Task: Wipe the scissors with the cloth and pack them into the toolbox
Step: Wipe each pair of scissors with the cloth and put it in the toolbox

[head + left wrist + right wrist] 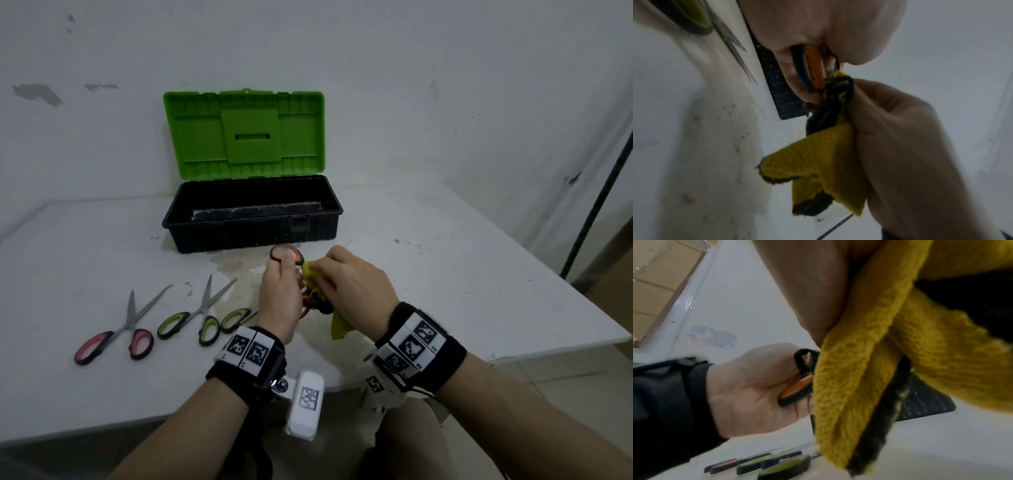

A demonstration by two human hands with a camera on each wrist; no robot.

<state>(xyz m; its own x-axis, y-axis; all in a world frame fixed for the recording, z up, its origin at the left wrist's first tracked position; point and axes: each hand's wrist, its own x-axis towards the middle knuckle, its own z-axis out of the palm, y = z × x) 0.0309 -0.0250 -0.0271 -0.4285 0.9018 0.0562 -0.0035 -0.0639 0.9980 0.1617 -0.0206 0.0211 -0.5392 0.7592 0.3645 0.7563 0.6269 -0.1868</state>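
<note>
My left hand (279, 298) grips the orange-and-black handles of a pair of scissors (287, 255), held above the table in front of the toolbox. My right hand (346, 279) pinches a yellow cloth (339, 327) with a dark edge around the scissors; their blades are hidden inside it. From the left wrist, the orange handle (813, 65) runs from my palm into the bunched cloth (818, 154). The right wrist view has the cloth (869, 361) up close and the handle (797, 391) in my left palm. The black toolbox (253, 236) stands open, green lid (245, 135) raised.
Three more scissors lie on the white table (462, 274) to my left: a red-handled pair (114, 337), a green-handled pair (191, 318), and another green handle (235, 318) partly behind my left wrist. The table's right edge and a dark pole (596, 205) are at the right.
</note>
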